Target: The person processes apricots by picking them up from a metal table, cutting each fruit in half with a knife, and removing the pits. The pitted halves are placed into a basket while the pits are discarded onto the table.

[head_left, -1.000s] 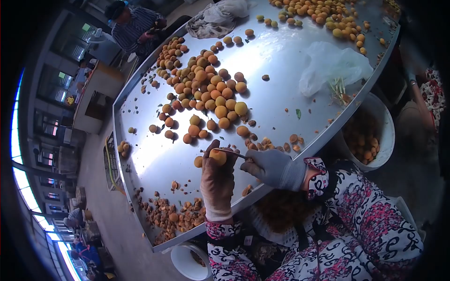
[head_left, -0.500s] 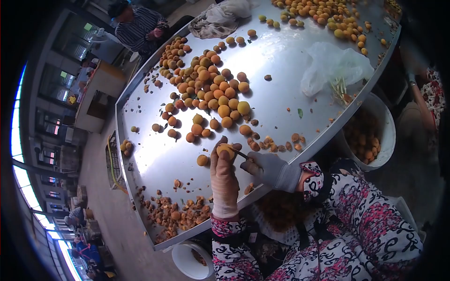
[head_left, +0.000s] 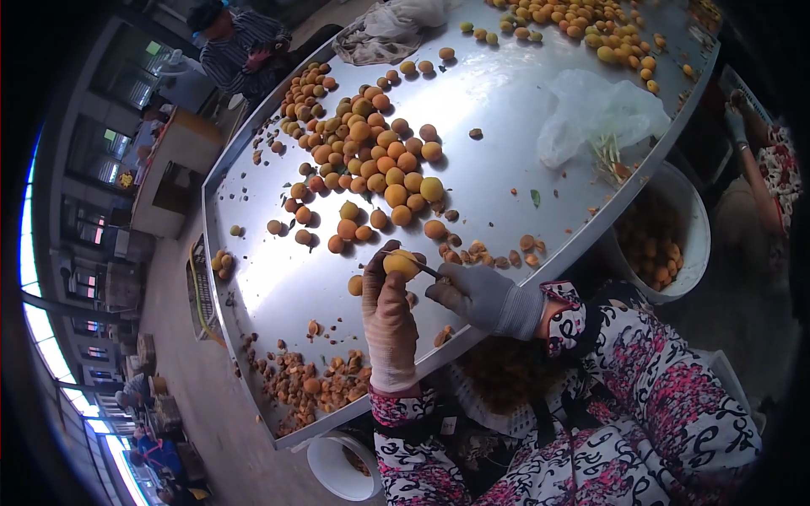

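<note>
My left hand (head_left: 390,325), in a stained pale glove, is closed around a yellow-orange apricot (head_left: 400,264) above the near edge of the metal table. Its fingertips rest at the fruit's sides. My right hand (head_left: 485,297), gloved in grey, grips a thin dark knife (head_left: 429,271), its tip against the right side of the apricot. Most of the knife's handle is hidden in the fist. Just left of the held fruit, another apricot (head_left: 355,286) lies on the table. Beyond my hands spreads a large pile of whole apricots (head_left: 371,156).
Pits and scraps (head_left: 316,388) lie in the table's near left corner. A clear plastic bag (head_left: 599,118) sits at the right. A white bucket of fruit (head_left: 693,223) and another white bucket (head_left: 329,472) stand below the edge. Across the table is a person in stripes (head_left: 232,55).
Both hands and the apricot have shifted slightly left in view, and the whole scene has slid a little with the camera. The knife stays against the fruit.
</note>
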Tool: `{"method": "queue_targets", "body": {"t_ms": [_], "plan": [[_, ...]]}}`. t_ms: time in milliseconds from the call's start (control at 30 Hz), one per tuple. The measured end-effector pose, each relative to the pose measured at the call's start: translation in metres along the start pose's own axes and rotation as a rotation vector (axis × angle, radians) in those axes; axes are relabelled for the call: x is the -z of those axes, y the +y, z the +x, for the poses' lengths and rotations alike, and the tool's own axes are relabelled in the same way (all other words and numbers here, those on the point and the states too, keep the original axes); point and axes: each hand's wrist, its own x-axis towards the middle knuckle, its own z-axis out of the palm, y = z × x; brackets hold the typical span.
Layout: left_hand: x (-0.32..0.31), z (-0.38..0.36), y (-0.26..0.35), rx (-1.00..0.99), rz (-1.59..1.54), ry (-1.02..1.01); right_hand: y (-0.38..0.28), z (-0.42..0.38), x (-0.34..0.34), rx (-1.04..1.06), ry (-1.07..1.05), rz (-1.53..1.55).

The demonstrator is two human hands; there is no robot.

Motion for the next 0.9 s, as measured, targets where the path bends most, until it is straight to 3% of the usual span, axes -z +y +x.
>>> {"method": "queue_targets", "body": {"t_ms": [100, 233, 300, 333, 400, 467, 533, 567, 667, 700, 767, 900], "plan": [[-0.002, 0.001, -0.034, 0.125, -0.545, -0.008, 0.003, -0.003, -0.021, 0.070, 0.205, 0.039], [-0.005, 0.000, -0.030, 0.152, -0.660, -0.006, 0.005, -0.002, -0.018, -0.017, 0.159, -0.028], [0.004, 0.004, -0.024, 0.106, -0.280, 0.073, 0.004, 0.001, -0.007, -0.079, 0.058, -0.022], [0.001, 0.002, -0.017, 0.105, -0.281, 0.072, 0.002, 0.002, -0.004, -0.078, 0.059, -0.024], [-0.009, -0.005, 0.000, -0.124, 0.137, 0.029, 0.000, 0.002, -0.002, -0.016, 0.023, -0.007], [-0.004, -0.003, -0.011, -0.137, 0.070, -0.019, 0.001, 0.000, -0.007, -0.011, 0.005, -0.019], [-0.012, -0.005, -0.023, 0.025, -0.296, 0.114, -0.001, -0.003, -0.018, -0.024, 0.097, -0.021], [-0.017, -0.006, -0.022, 0.046, -0.456, 0.087, 0.002, -0.001, -0.021, -0.034, 0.092, -0.065], [-0.019, -0.004, -0.025, 0.104, -0.517, 0.108, 0.004, -0.003, -0.024, 0.017, 0.177, -0.097], [-0.018, -0.004, -0.024, 0.105, -0.518, 0.107, 0.005, -0.003, -0.023, 0.015, 0.179, -0.098], [-0.013, -0.002, -0.022, 0.061, -0.178, 0.155, 0.007, -0.003, -0.021, 0.037, 0.183, -0.080], [-0.012, 0.000, -0.021, -0.065, 0.047, 0.218, 0.003, -0.002, -0.016, -0.011, 0.112, -0.150]]}}
